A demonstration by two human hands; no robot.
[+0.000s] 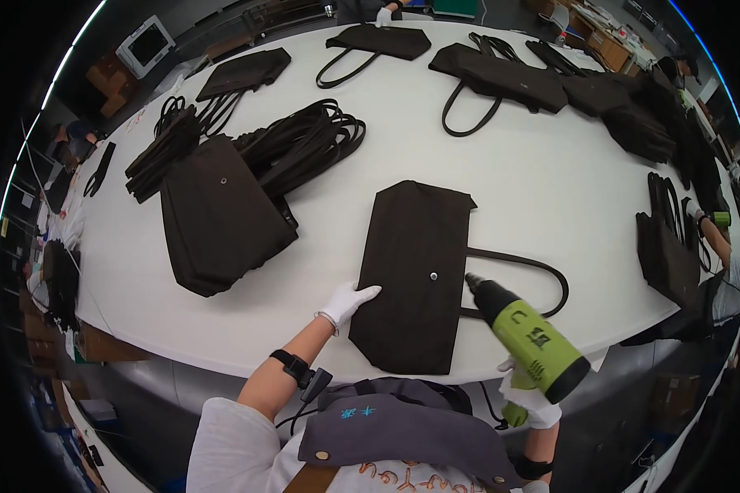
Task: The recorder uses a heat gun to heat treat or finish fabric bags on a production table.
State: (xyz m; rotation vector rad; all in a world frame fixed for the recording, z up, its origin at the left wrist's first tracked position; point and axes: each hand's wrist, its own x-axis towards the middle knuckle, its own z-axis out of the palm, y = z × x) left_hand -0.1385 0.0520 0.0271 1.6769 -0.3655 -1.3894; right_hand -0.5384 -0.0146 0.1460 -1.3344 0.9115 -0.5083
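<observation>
A dark tote bag (403,238) lies flat on the white table in front of me, its strap looping out to the right. Near the bag's right edge sits a small round metal snap (433,276). My left hand (348,304), in a white glove, rests at the bag's left edge with the thumb lying on the fabric; whether the fingers grip from beneath is hidden. In my gloved right hand (530,399) is a green heat gun (532,338), held by its handle. The gun's dark nozzle points up and left, close to the bag's right edge by the strap.
To the left lie a stack of dark bags (222,218) and a heap of looped straps (312,144). More bags (501,78) spread along the far side. At the right, another person's gloved hand (693,209) is beside a bag (670,255). The white table (304,246) curves around me.
</observation>
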